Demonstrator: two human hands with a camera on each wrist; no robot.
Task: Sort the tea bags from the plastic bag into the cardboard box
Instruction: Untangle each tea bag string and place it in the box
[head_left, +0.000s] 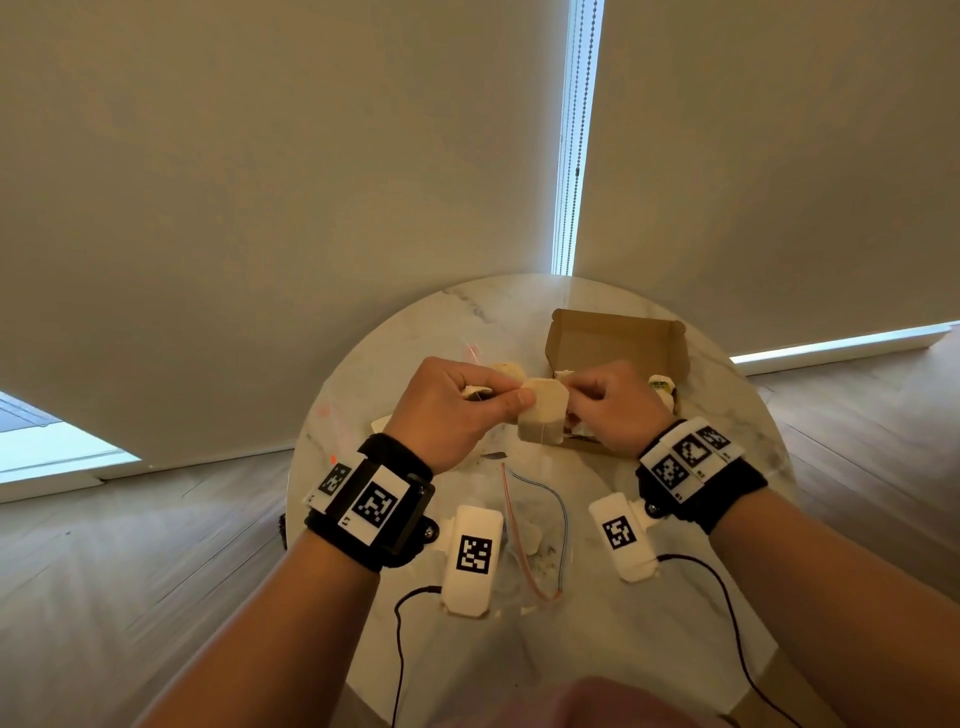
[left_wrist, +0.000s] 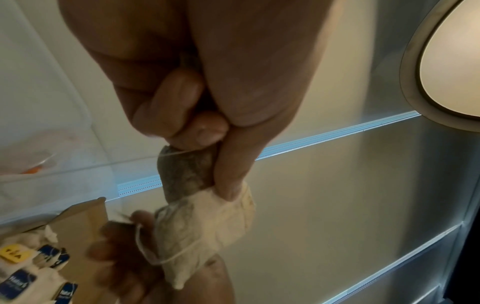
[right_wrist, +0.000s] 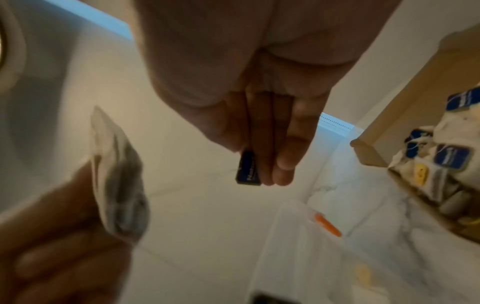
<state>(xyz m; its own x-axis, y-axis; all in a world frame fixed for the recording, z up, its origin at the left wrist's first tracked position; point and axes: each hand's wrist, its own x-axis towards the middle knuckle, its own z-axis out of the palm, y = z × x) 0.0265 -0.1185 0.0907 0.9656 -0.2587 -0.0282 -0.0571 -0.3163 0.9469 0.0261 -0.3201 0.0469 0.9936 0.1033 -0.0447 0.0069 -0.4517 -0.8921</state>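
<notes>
Over the table both hands meet at a pale tea bag (head_left: 542, 418). My left hand (head_left: 511, 397) pinches its top between thumb and curled fingers; in the left wrist view my left hand (left_wrist: 218, 162) holds a dark tea bag (left_wrist: 182, 176) together with the pale tea bag (left_wrist: 205, 232) and its looped string. My right hand (right_wrist: 270, 174) pinches a blue paper tag (right_wrist: 248, 168). The open cardboard box (head_left: 618, 340) stands just behind my right hand (head_left: 579, 389) and holds several tea bags with blue tags (right_wrist: 453, 156). The clear plastic bag (head_left: 535, 530) lies flat on the table near me.
Everything sits on a round marble table (head_left: 691, 525), with wood floor all around it. Black camera cables (head_left: 400, 639) trail from both wrists over the near edge. An orange zip slider (right_wrist: 327, 225) shows on clear plastic left of the box. Roller blinds hang behind.
</notes>
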